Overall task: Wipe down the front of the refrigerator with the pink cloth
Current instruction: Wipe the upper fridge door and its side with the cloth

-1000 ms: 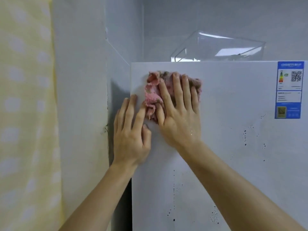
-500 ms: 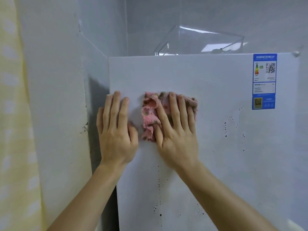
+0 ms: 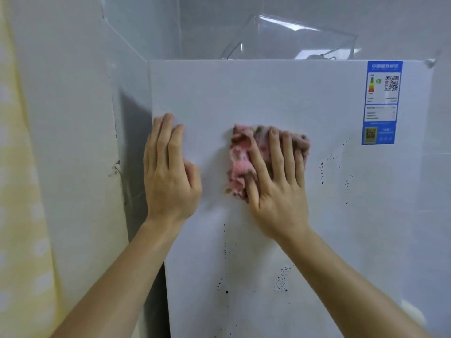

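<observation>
The white refrigerator front (image 3: 280, 93) fills the middle of the view, with black specks on its right and lower parts. A crumpled pink cloth (image 3: 240, 162), stained brown in places, lies flat against the door. My right hand (image 3: 275, 181) presses it to the door with straight, spread fingers. To the left, my left hand (image 3: 169, 172) rests flat on the door near its left edge, fingers straight and pointing up, apart from the cloth.
A blue energy label (image 3: 382, 102) sticks to the door's upper right. A clear plastic box (image 3: 290, 37) stands on top of the refrigerator. A white wall (image 3: 73, 142) runs close on the left, and a yellow curtain (image 3: 19, 191) hangs at the far left.
My right hand has slid the cloth down from the door's top left corner and then rightward. A gap has opened between the cloth and my left hand, which stays near the left edge.
</observation>
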### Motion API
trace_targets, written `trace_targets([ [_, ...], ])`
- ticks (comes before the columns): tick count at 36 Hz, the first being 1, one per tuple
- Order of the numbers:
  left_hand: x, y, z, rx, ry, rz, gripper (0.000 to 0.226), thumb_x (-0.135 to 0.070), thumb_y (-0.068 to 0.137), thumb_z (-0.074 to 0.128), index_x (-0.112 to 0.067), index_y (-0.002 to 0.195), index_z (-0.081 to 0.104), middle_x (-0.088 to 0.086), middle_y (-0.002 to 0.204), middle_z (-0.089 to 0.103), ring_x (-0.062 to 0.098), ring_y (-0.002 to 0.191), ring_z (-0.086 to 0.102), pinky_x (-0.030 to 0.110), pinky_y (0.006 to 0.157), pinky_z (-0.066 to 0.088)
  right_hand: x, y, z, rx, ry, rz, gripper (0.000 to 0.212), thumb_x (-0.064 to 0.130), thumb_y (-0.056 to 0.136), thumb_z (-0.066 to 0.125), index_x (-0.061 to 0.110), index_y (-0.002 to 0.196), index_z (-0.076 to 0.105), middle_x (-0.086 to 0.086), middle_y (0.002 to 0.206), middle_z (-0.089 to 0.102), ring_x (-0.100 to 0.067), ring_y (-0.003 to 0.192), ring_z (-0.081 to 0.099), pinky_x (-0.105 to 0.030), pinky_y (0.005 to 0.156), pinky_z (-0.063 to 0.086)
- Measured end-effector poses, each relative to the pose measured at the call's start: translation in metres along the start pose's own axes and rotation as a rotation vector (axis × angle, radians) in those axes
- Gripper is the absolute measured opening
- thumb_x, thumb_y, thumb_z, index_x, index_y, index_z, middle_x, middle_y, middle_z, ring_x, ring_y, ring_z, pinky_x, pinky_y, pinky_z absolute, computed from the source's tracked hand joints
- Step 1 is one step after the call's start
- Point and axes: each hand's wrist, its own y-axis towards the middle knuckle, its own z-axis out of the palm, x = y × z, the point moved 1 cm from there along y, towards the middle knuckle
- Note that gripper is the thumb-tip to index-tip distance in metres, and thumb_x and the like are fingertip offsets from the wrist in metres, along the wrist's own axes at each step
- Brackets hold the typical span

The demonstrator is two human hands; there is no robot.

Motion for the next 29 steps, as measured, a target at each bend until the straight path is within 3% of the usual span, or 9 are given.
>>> trace_targets([
  [9,-0.02,0.001,0.007,0.022,0.018,0.014,0.056,0.003,0.088,0.049,0.006,0.144,0.052,0.021,0.161,0.043,0.041,0.154,0.033,0.059,0.124,0.029,-0.01,0.014,-0.003,0.004,0.033,0.018,0.067,0.044,0.102,0.048,0.03,0.163,0.024,-0.012,0.173,0.018,-0.031,0.161,0.011,-0.047,0.132,0.006],
  [19,-0.026,0.017,0.005,0.014,0.066,-0.012,0.045,-0.005,0.083,0.058,0.001,0.128,0.059,0.022,0.147,0.053,0.041,0.14,0.044,0.056,0.121,0.03,-0.027,0.126,-0.011,-0.001,-0.025,0.02,0.063,0.054,0.109,0.026,0.027,0.166,0.024,-0.015,0.174,0.015,-0.036,0.161,0.009,-0.049,0.131,0.003],
  [26,-0.034,0.016,0.009,0.066,0.095,0.038,0.051,-0.012,0.093,0.055,-0.006,0.143,0.057,0.018,0.161,0.043,0.039,0.151,0.035,0.057,0.125,0.025,-0.041,0.062,-0.01,0.014,-0.005,0.036,0.058,0.043,0.111,0.029,0.025,0.166,0.022,-0.016,0.173,0.014,-0.036,0.161,0.009,-0.052,0.131,0.006],
  [29,-0.039,0.012,0.014,0.075,0.094,0.025,0.051,-0.026,0.101,0.053,-0.008,0.148,0.055,0.017,0.164,0.04,0.039,0.153,0.033,0.057,0.127,0.021,-0.057,0.014,-0.014,0.054,-0.005,0.023,0.058,0.043,0.111,0.029,0.025,0.165,0.02,-0.016,0.173,0.013,-0.036,0.161,0.008,-0.05,0.132,0.005],
])
